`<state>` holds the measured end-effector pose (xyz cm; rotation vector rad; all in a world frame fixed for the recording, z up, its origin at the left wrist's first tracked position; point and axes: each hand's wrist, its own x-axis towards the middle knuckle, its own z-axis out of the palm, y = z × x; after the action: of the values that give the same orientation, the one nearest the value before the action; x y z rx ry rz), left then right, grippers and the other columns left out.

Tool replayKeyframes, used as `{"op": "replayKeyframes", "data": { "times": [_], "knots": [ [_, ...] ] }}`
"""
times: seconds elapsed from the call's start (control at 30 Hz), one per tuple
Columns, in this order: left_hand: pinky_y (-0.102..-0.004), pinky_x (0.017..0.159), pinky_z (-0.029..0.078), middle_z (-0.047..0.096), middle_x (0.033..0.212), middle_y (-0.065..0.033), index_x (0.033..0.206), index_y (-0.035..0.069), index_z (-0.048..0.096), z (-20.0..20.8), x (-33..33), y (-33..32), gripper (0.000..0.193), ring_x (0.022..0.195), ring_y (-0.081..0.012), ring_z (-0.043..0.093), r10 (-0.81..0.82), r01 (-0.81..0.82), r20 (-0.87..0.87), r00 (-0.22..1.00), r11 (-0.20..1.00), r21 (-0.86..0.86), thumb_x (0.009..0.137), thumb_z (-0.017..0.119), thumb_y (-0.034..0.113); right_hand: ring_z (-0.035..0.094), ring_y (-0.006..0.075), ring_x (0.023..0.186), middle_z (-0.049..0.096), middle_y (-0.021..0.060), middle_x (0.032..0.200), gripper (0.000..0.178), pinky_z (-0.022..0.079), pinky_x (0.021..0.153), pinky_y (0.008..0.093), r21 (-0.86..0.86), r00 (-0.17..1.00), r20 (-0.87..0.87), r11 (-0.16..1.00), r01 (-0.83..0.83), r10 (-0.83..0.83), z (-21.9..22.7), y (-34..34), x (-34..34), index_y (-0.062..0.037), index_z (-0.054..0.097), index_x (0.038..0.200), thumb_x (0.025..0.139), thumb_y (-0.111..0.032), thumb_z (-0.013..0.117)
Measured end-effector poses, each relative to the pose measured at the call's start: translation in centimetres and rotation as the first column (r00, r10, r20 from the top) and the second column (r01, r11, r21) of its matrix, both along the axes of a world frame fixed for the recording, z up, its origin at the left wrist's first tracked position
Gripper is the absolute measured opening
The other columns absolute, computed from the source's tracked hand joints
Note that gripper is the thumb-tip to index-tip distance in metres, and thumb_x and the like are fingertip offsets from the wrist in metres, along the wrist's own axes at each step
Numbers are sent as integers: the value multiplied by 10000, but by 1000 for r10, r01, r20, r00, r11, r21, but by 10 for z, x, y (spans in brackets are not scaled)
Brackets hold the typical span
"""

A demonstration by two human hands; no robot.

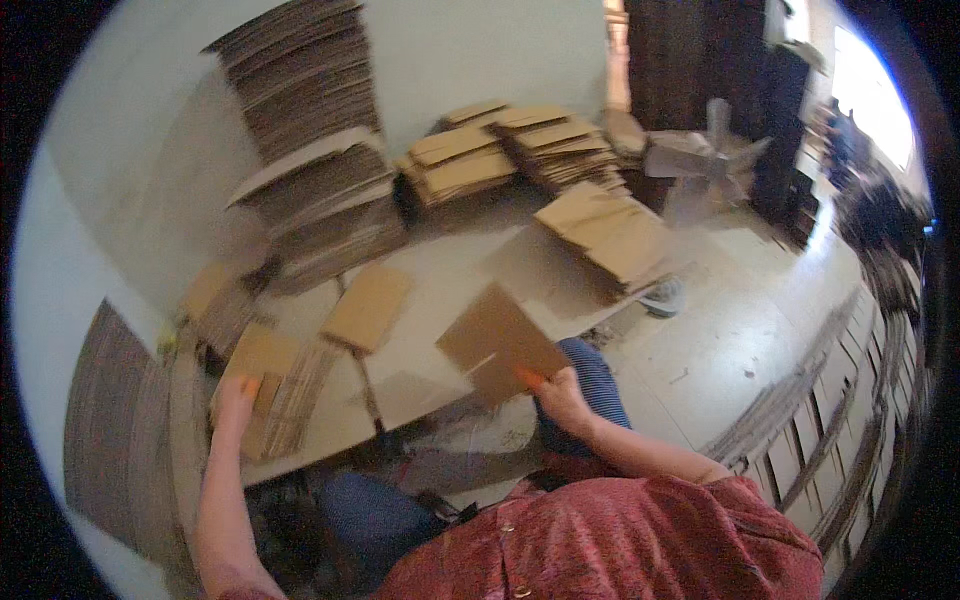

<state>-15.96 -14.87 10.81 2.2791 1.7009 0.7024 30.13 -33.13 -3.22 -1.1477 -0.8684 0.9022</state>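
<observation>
My right hand (565, 402) grips a flat brown cardboard sheet (490, 335) by its near right edge, thumb on top. The sheet is tilted above the table's front edge, over my right knee. At the table's left end, my left hand (236, 400) is closed at the edge of a cardboard stack (262, 350), its fingers partly blurred. Beside that stack stand several cardboard pieces on edge (305, 390). A small flat cardboard pile (368, 308) lies on the table between my hands.
The white table (450, 265) also bears cardboard piles (460, 160) at the back and a stack (605, 230) at the right. Tall cardboard stacks (300, 80) lean by the wall; another (115, 410) stands left. A fan (715, 155) is on the floor, with slatted bundles (840, 440) at right.
</observation>
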Motion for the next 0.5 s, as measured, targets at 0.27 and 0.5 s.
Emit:
{"op": "replayKeyframes", "data": {
  "times": [0.27,0.5],
  "knots": [
    [-331,511,377,504,573,-42,690,7,560,34,126,-22,256,558,-122,443,-190,188,5,982,966,-179,811,572,232,571,124,698,632,51,825,97,457,589,264,374,956,270,927,3,-112,134,-8,-26,-6,619,881,803,-63,613],
    [-317,457,365,470,504,-71,628,-51,530,6,205,-53,265,480,-114,427,-259,330,294,920,917,-225,784,536,162,569,106,685,633,39,789,128,450,584,238,362,926,376,926,-110,-37,149,10,-18,8,633,902,809,-56,573]
  ]
}}
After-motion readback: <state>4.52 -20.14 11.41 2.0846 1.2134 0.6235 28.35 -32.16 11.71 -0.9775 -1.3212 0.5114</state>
